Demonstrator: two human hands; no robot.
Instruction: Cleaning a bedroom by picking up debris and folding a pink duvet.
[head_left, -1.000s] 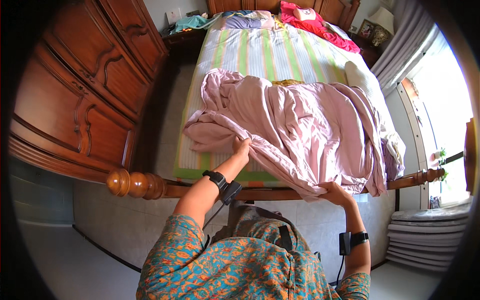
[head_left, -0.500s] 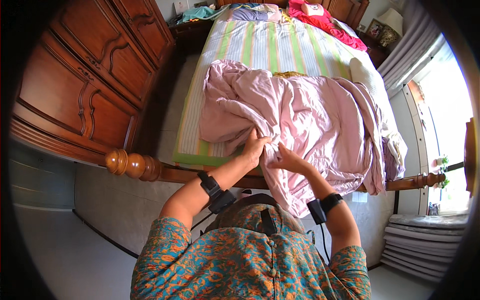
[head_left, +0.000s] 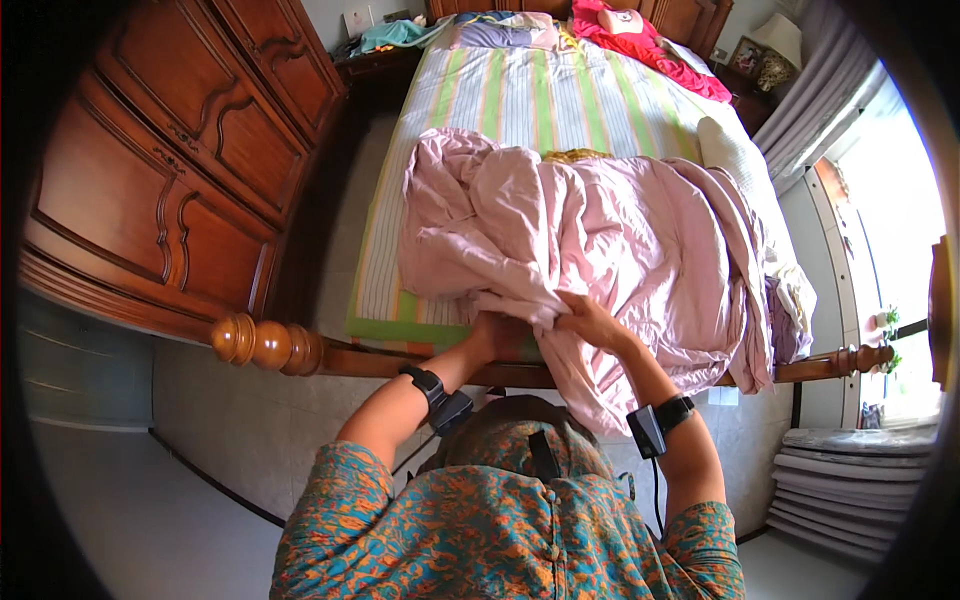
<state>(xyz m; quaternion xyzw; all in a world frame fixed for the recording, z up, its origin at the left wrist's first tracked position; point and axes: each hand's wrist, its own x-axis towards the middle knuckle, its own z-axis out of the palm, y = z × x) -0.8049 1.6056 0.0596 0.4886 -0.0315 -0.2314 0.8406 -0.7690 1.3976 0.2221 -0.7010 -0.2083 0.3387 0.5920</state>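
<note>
A crumpled pink duvet cover [head_left: 640,240] lies heaped over the foot half of the bed, one corner hanging past the footboard. My right hand [head_left: 592,322] pinches a gathered fold of it near the front edge. Just left of that, my left hand [head_left: 492,332] reaches in under the fabric at the mattress edge. The cloth covers its fingers, so whether they grip anything is hidden. A bit of golden-yellow cloth [head_left: 578,156] peeks out along the cover's far edge.
The wooden footboard rail [head_left: 370,362] runs between me and the striped sheet [head_left: 540,95], with a turned post [head_left: 268,343] at left. A wardrobe [head_left: 170,190] stands left. Pillows and red bedding [head_left: 650,50] lie at the head. Stacked grey pads [head_left: 835,490] sit at right.
My left hand has moved down and left, from gripping the cloth on top to beneath it. The fold at the front has dropped over its fingers. My right hand has shifted slightly right and down.
</note>
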